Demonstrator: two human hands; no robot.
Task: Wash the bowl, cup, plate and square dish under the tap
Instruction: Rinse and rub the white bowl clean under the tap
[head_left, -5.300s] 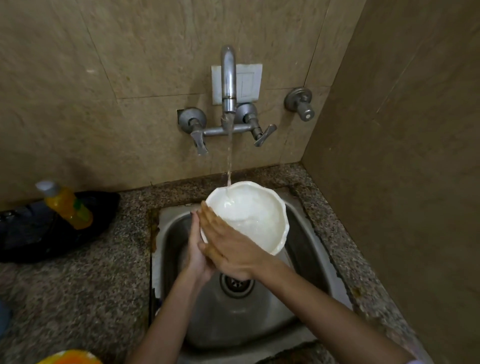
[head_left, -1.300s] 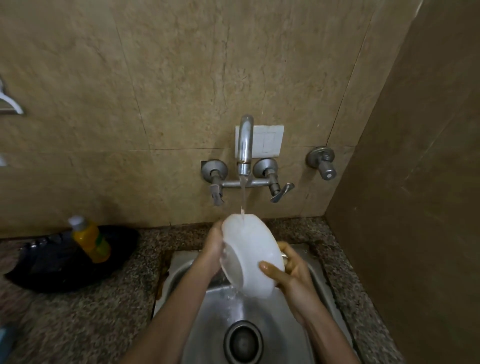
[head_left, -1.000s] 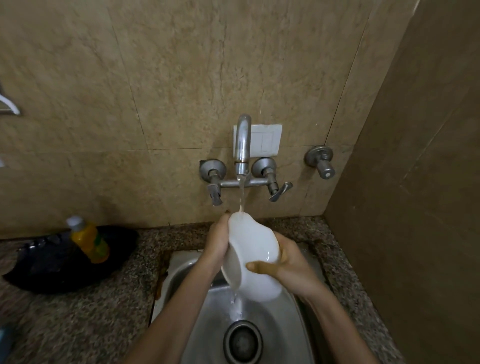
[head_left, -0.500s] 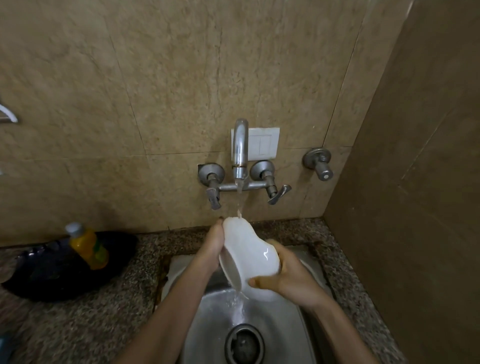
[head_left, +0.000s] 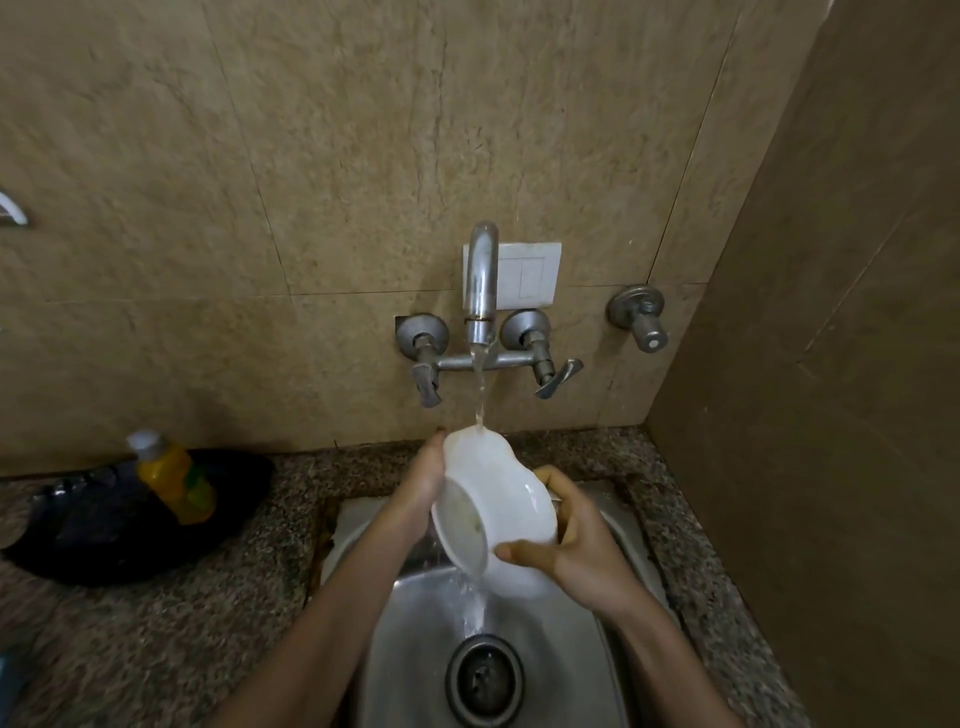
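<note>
Head view. One white bowl (head_left: 498, 514) sits tipped on edge over one steel sink (head_left: 571, 675), its opening facing left. One tap (head_left: 480, 280) runs, and the stream lands on the bowl's top rim and spills off the low edge above one drain (head_left: 484, 680).

Left hand (head_left: 415, 493) grips the upper left rim, fingers mostly hidden. Right hand (head_left: 571, 540) is curled round the bowl's outside, thumb across the lower rim.

One yellow bottle (head_left: 174, 478) stands on the counter, well left of the sink.

Bare forearms (head_left: 332, 623); bare left hand (head_left: 418, 486), bare right hand (head_left: 574, 545).
</note>
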